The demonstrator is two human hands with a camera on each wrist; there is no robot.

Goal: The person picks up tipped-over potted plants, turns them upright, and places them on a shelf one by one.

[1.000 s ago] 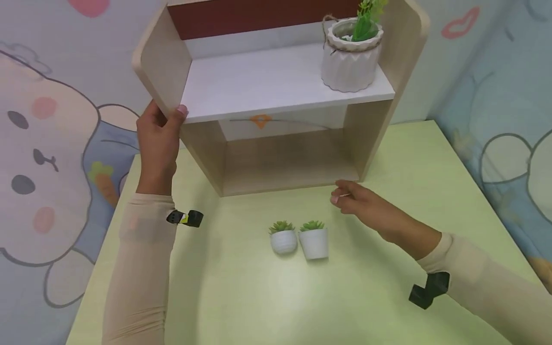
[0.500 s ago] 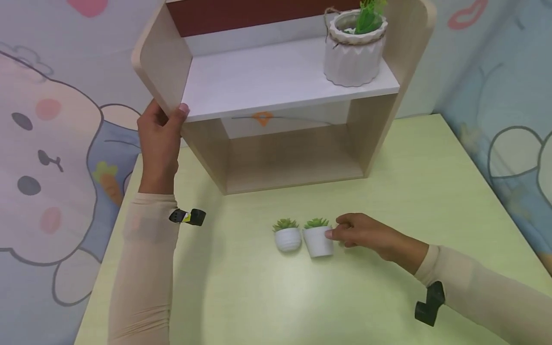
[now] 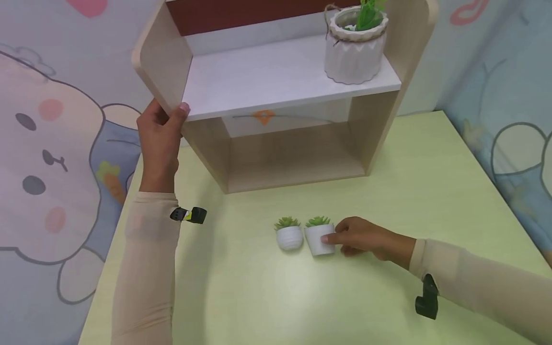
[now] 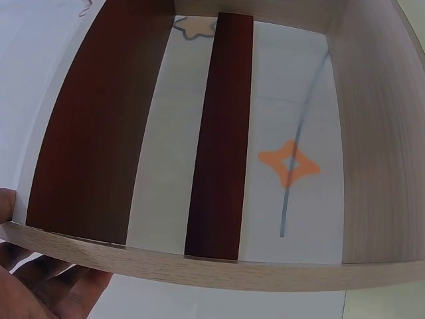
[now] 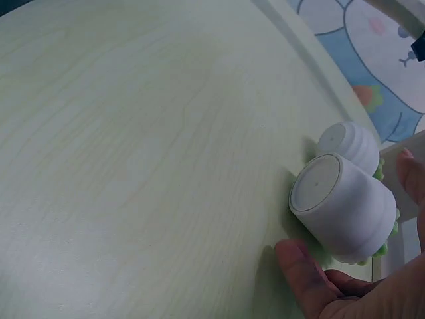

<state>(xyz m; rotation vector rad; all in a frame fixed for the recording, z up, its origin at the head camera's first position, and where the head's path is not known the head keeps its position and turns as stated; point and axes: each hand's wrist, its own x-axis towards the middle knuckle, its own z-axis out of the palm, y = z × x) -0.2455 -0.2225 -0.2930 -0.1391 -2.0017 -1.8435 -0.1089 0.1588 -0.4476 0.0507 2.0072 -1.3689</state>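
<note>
My left hand [image 3: 159,148] grips the left side panel of a small wooden shelf [image 3: 258,91], thumb on the front edge, fingers behind. In the left wrist view its fingers show beside the panel edge of the shelf [image 4: 292,276]. Two small potted succulents lie on their sides on the table. My right hand [image 3: 366,238] is at the right-hand succulent pot [image 3: 316,239], thumb over its side. In the right wrist view the thumb and fingers stand spread around this pot [image 5: 352,206], with a gap visible by the fingertip. The smaller succulent pot [image 3: 289,238] lies close beside it.
On the upper board of the shelf, at its right end, stands a larger white ribbed pot [image 3: 355,55] with twine and a green plant. The pale green table [image 3: 258,306] meets patterned walls at the back and right.
My right hand has come down and toward me from the shelf's lower right corner to the right-hand succulent pot. The left hand keeps its grip; the view has shifted slightly.
</note>
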